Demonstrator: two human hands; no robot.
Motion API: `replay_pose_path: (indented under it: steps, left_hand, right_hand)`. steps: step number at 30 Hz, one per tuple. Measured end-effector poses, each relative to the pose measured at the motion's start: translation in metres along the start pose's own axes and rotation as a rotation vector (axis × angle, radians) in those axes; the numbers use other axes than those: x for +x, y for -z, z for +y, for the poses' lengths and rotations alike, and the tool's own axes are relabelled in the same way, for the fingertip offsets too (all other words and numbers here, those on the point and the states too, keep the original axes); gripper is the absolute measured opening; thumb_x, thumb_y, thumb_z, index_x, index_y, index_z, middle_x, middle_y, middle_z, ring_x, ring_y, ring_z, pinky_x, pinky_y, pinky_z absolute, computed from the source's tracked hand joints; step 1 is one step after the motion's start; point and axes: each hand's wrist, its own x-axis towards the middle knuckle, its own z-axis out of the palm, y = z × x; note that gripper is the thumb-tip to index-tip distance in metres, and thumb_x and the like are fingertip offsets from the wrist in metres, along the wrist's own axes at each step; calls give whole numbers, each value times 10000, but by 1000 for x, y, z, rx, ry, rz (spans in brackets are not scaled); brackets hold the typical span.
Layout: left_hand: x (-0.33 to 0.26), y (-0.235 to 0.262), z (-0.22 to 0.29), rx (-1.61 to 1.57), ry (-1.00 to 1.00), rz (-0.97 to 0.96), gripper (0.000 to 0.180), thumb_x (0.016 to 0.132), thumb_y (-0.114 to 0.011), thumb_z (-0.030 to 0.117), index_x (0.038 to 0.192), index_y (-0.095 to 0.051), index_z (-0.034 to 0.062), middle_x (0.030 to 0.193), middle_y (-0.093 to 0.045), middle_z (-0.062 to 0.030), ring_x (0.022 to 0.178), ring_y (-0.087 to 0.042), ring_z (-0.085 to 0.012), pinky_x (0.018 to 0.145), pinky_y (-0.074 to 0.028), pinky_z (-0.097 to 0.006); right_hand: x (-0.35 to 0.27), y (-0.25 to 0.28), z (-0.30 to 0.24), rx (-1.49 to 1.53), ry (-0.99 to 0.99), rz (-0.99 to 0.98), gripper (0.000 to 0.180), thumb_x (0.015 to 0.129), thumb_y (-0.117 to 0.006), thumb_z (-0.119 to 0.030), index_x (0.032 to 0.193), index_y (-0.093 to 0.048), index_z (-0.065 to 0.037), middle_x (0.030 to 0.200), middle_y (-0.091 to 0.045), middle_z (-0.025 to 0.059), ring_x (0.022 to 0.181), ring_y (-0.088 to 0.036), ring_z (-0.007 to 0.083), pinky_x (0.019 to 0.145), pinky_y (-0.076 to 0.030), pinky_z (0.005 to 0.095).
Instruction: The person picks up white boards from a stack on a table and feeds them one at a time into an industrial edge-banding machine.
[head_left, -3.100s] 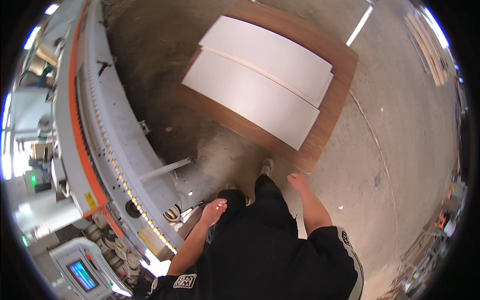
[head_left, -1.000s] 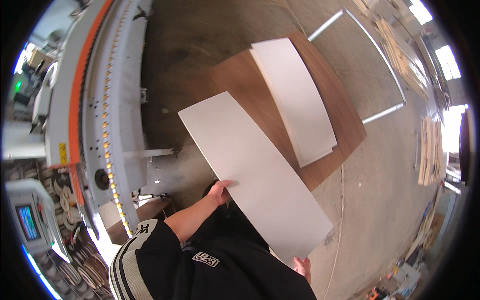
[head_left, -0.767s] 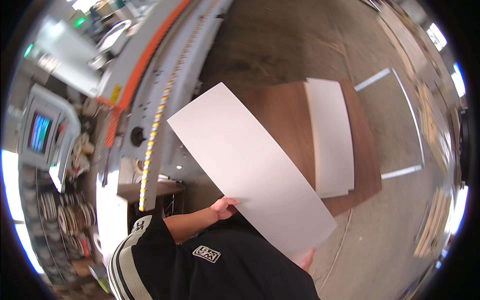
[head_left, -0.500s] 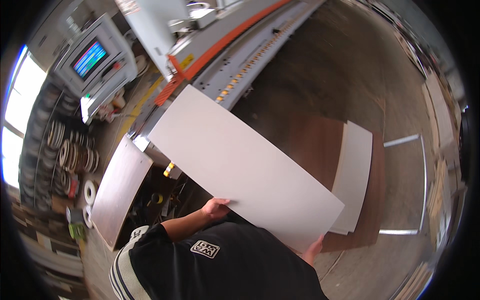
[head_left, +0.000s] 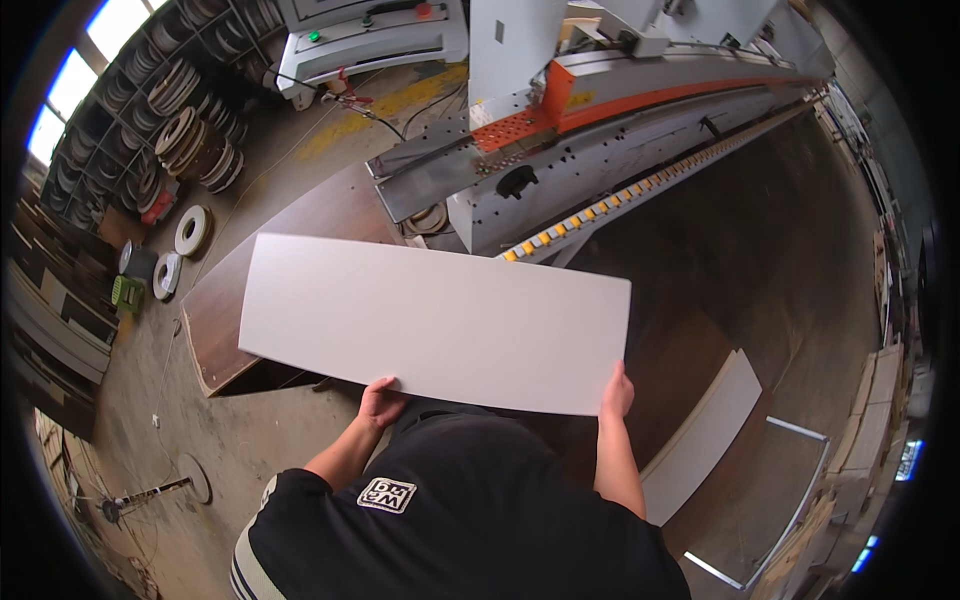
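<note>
A long white board [head_left: 435,325] spans the space in front of my body, its face turned up. My left hand [head_left: 381,403] grips its near long edge left of the middle, thumb on top and fingers hidden beneath. At the right end, my right hand [head_left: 618,392] holds the short edge close to the near corner. Beyond the board stands a long grey machine with an orange strip [head_left: 640,100] and a row of yellow rollers [head_left: 590,215]. Behind the board's left part lies a brown wood-grain panel [head_left: 300,225].
White boards [head_left: 705,435] are stacked on a brown sheet low at the right. A metal frame [head_left: 800,520] lies beyond them. Racks with rolls of edging [head_left: 185,140] line the left wall, and a control console [head_left: 375,40] stands at the back.
The white board has swung from a diagonal to nearly level across my front, with both hands still on it. My view has turned left, moving the machine rightward in the picture.
</note>
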Motion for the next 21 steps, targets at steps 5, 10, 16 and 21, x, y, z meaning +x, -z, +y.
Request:
replay_pose_path:
  steps: [5, 10, 16, 21]
  left_hand:
    - [-9, 9, 52, -10, -46, 63, 443, 878, -700, 213, 1273, -577, 53, 1370, -566, -124, 1309, -484, -322, 1192, -317, -489]
    - [21, 1, 92, -5, -85, 70, 518, 914, -708, 253, 1350, -504, 62, 1369, -553, -123, 1310, -487, -319, 1155, -375, -498]
    - [73, -26, 103, 65, -39, 218, 231, 937, -713, 292, 1066, -622, 123, 1136, -647, -86, 1074, -633, -261, 1029, -487, -476]
    - [92, -37, 95, 88, -24, 208, 290, 958, -686, 332, 1114, -610, 100, 1129, -673, -99, 972, -664, -258, 910, -541, -447]
  right_hand:
    - [34, -105, -105, -361, 179, -133, 616, 976, -446, -570, 1060, -735, -33, 1060, -739, 150, 1033, -681, 342, 873, -511, 418]
    - [52, -171, -177, 12, 620, -112, 342, 973, -597, -376, 1122, -701, -86, 1014, -748, 94, 955, -709, 240, 804, -527, 366]
    - [6, -197, -216, 61, 271, -236, 406, 972, -606, -403, 853, -696, -25, 698, -704, 40, 564, -625, 122, 581, -494, 289]
    - [-37, -249, -208, -79, 174, -592, 435, 982, -620, -400, 833, -685, 3, 693, -675, 61, 524, -570, 91, 511, -464, 247]
